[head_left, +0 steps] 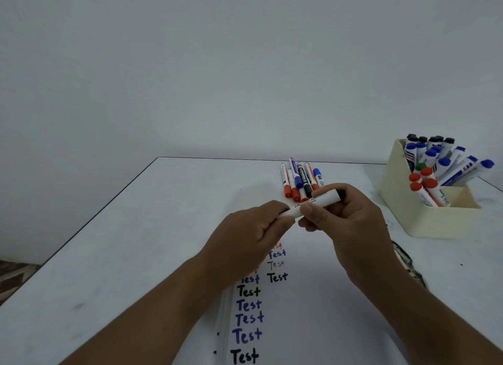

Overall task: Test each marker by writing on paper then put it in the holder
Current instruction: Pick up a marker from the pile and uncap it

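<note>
I hold a white marker with a black end level above the paper. My left hand grips its left end. My right hand grips its right part, thumb on the barrel and fingers curled over the black end. The paper bears rows of "Test" in black, blue and red. A loose bunch of markers with red, blue and black caps lies on the table just beyond my hands. The cream holder stands at the right, filled with several capped markers.
The white table ends at a dark edge on the left and at the back, against a plain wall. A dark patterned object lies on the table behind my right wrist.
</note>
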The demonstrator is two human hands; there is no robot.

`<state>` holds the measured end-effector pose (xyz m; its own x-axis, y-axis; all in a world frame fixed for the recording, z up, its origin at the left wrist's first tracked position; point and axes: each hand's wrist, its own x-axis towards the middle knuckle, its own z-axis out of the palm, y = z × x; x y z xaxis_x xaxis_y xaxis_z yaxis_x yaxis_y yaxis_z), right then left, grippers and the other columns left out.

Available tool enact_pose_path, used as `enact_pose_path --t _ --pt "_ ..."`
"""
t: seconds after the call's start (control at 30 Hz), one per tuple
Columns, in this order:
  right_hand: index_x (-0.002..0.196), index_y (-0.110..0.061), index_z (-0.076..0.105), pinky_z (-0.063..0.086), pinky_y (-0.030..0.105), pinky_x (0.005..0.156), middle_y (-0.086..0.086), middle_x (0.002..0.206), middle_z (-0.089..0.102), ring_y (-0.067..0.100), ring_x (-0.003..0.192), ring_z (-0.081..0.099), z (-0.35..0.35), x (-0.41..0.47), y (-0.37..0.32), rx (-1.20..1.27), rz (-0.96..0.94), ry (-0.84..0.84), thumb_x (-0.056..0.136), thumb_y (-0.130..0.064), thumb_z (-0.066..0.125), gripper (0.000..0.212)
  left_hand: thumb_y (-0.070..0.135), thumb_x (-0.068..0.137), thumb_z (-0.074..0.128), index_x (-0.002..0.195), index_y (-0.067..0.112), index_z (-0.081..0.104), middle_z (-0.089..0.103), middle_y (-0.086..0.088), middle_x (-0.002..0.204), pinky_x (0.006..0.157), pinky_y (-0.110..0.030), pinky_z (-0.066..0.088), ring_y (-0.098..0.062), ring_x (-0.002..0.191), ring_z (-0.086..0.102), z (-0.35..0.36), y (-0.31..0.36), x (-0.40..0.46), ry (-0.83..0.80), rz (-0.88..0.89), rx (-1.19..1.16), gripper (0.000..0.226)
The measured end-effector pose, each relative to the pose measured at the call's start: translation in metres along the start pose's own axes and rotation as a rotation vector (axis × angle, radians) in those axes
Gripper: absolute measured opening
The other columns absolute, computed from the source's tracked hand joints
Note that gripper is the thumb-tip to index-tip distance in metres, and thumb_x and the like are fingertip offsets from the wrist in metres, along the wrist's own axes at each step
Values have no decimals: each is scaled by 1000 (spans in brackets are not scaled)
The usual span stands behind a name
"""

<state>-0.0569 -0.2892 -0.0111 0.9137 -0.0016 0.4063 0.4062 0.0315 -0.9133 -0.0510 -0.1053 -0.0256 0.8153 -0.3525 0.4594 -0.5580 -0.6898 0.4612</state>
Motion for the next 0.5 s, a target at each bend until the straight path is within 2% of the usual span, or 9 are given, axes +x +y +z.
enact_pose_path --t 0.2,0.5 --pt "97 -10 63 59 23 59 4 74 75 21 63 72 2 0 -3 16 46 3 73 -28 72 32 60 96 35 80 46 46 52 12 62 54 -13 37 -13 61 54 -2 5 2 60 0 -74 24" --pt "99 -7 63 57 22 57 9 73 74 19 61 70 6 -1 -3 42 73 29 74 -29 71 34 61 96 41 82 35 60 57 10 65 54 -17 40 -12 62 55 2 6 5 99 -28 -113 36"
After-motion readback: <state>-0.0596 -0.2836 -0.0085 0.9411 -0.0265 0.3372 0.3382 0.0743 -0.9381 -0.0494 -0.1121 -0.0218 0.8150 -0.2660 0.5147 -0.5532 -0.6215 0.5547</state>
